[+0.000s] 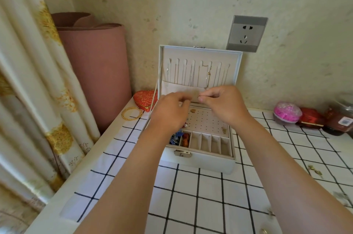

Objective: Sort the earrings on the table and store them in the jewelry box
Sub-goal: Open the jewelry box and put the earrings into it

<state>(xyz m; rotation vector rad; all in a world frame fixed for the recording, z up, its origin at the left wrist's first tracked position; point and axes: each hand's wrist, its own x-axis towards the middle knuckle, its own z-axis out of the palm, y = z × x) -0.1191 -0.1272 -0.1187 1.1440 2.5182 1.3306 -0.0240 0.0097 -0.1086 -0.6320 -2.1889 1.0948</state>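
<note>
Where the tabletop (pixel 191 191) meets the curtain at its rear left corner, gold bangles (pixel 132 113) lie beside a red heart-shaped case (pixel 146 99). The left hand (pixel 170 111) hovers over the open jewelry box (pixel 198 159) with its fingers curled; whether it holds anything I cannot tell. The box's perforated pad (pixel 208 119) looks soft and carries a few pieces. The right hand (pixel 223 103) pinches what seems to be a small earring (pixel 199 97) between thumb and forefinger, above the pad's rear edge. Such a piece is likely light and easily bent, so it wants a fingertip pinch on its body, with the post left free for a hole. More loose earrings (pixel 315 170) lie near the tabletop's right edge, smooth metal apt to slip or roll.
</note>
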